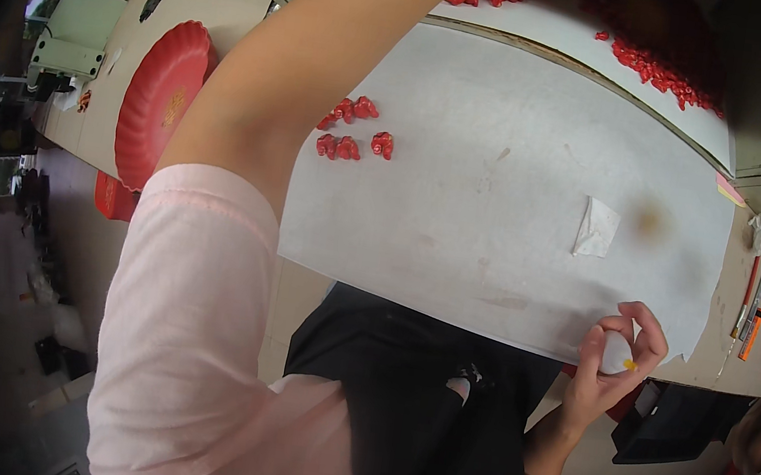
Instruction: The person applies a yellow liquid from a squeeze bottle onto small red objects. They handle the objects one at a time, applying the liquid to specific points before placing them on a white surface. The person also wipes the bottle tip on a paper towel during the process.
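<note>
One bottle (pixel 614 352): held by right fingers (pixel 655 339); sheet (pixel 424 195) beyond them could be soiled by oversqueezing.
Left fingers: unseen; grip cannot be told.

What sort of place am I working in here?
Probably a craft or assembly workshop: small red pieces sit on a large white sheet, a red heap lies on the shelf behind, and an orange tool lies off to the right.
</note>
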Action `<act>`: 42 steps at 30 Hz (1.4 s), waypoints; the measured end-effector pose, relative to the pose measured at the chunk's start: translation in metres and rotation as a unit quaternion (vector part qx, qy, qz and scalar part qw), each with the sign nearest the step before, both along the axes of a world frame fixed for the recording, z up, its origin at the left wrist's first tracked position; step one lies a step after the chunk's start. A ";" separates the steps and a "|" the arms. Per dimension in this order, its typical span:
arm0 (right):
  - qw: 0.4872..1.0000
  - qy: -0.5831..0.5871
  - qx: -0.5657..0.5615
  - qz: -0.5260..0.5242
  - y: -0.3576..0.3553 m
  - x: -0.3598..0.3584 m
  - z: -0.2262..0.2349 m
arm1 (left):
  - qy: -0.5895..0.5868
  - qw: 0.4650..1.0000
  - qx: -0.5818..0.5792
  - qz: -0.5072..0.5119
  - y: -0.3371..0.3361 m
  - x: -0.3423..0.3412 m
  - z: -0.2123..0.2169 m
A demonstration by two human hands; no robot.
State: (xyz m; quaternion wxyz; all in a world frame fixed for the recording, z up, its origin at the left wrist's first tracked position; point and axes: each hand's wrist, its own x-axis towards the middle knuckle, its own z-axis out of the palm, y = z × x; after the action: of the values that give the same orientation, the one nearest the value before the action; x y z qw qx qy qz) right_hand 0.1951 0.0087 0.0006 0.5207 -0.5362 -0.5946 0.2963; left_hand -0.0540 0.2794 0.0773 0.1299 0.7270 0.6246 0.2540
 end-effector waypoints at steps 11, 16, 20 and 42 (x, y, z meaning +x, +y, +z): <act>0.989 0.117 -0.021 0.089 -0.023 -0.010 0.012 | -0.621 0.738 -0.241 -0.110 -0.224 0.010 -0.037; 0.986 0.161 -0.020 0.039 -0.035 -0.016 0.030 | -0.729 0.603 -0.313 -0.088 -0.259 0.047 -0.069; 0.963 0.270 0.006 0.003 -0.041 -0.020 0.035 | -0.757 0.563 -0.318 -0.095 -0.265 0.055 -0.074; 0.975 -0.038 0.206 0.073 -0.043 -0.017 0.036 | -0.760 0.551 -0.318 -0.132 -0.275 0.057 -0.069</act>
State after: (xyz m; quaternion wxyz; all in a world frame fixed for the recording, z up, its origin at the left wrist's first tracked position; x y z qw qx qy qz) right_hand 0.1777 -0.0347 0.0365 0.5741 -0.3835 -0.6996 0.1842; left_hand 0.0035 0.0045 0.0083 0.8109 0.2487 0.2306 0.4768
